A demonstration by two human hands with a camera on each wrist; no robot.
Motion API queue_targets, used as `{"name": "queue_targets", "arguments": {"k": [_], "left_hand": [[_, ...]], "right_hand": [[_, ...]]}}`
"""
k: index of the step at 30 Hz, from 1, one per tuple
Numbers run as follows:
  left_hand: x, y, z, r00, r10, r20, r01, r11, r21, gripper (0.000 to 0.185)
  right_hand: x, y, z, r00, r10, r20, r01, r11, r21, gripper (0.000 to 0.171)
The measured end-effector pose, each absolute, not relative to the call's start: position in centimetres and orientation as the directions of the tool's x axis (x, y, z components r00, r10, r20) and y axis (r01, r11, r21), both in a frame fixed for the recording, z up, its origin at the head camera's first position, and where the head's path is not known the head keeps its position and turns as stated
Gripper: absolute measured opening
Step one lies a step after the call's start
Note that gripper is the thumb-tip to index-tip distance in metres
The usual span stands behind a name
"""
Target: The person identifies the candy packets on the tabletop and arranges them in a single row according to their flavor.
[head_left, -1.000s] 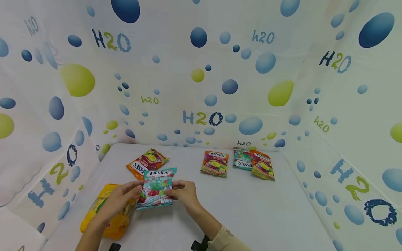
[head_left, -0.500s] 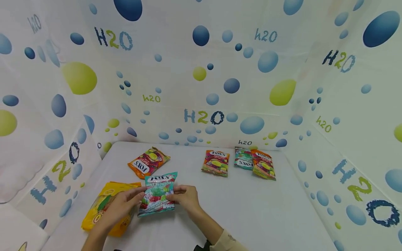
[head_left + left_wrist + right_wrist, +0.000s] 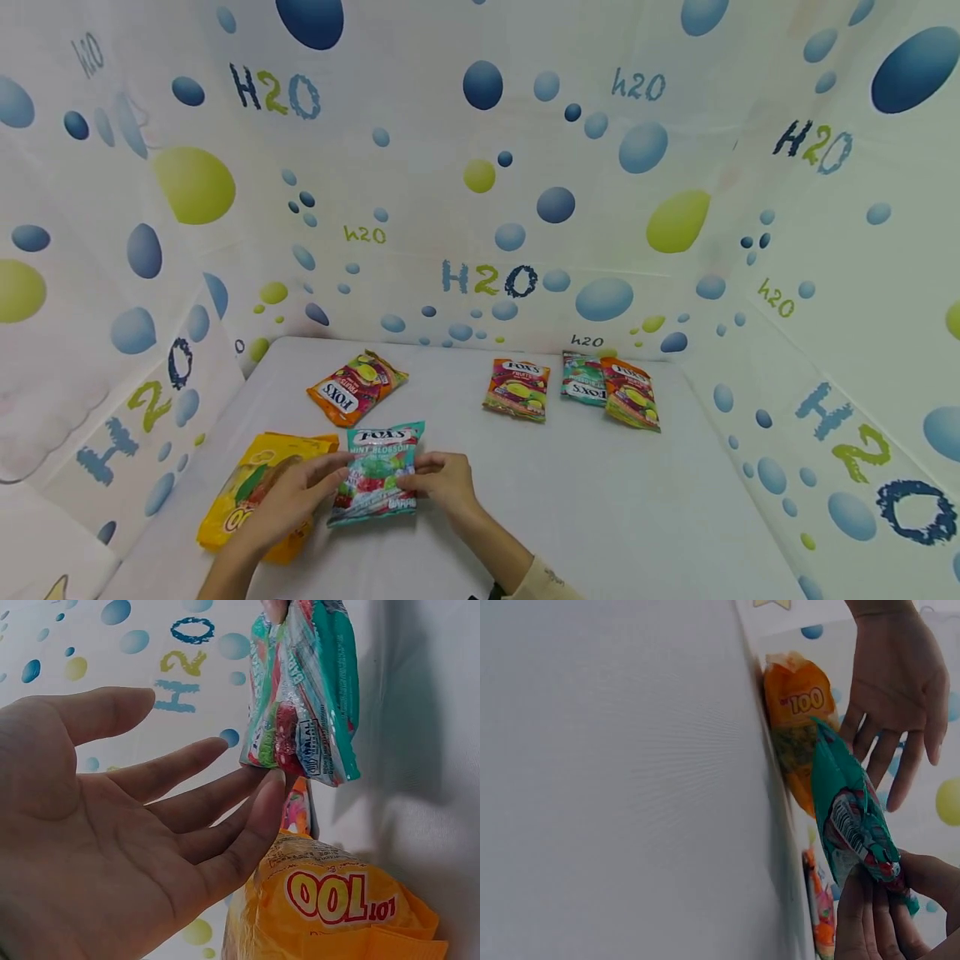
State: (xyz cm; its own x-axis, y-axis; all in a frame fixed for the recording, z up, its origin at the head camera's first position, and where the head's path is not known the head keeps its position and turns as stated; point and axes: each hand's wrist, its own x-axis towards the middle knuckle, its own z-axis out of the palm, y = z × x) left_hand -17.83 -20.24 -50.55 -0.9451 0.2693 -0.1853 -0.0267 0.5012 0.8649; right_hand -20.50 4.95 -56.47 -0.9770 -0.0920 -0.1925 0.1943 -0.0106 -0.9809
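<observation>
A teal Fox's mint blossom candy bag (image 3: pixel 372 477) is held up over the near left of the table. My right hand (image 3: pixel 447 486) pinches its right edge, thumb in front and fingers behind, as the right wrist view also shows. At the opposite edge is my left hand (image 3: pixel 297 493), its fingers extended and relaxed. In the left wrist view those fingertips (image 3: pixel 271 780) come right up to a lower corner of the bag, and the thumb stands away from it. Below and behind the left hand lies a large yellow bag (image 3: pixel 247 479) printed with "100", partly covered by that hand.
On the white table (image 3: pixel 570 517), an orange Fox's bag (image 3: pixel 358 387) lies at the back left. Another orange bag (image 3: pixel 517 390) lies back centre. Farther right, an orange bag (image 3: pixel 632 394) overlaps a teal bag (image 3: pixel 582 379). Patterned sheets (image 3: pixel 420 183) wall the table's back and sides.
Both hands and the teal bag have come down and nearer to me. The bag no longer overlaps the orange bag at the back left. The head view has shifted slightly.
</observation>
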Motion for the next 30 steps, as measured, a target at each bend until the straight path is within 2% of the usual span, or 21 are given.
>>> {"name": "queue_targets", "arguments": {"k": [18, 30], "left_hand": [[-17.8, -20.0, -50.7, -0.926, 0.308, -0.220, -0.013, 0.555, 0.832, 0.051], [-18.2, -19.6, -51.3, -0.932, 0.250, -0.263, -0.054, 0.620, 0.782, 0.049]], "right_hand": [[-19.4, 4.7, -57.6, -0.977, -0.067, -0.203, 0.200, 0.046, -0.979, 0.022], [-19.2, 4.7, -58.1, -0.976, -0.090, -0.196, 0.194, 0.036, -0.980, 0.024]]}}
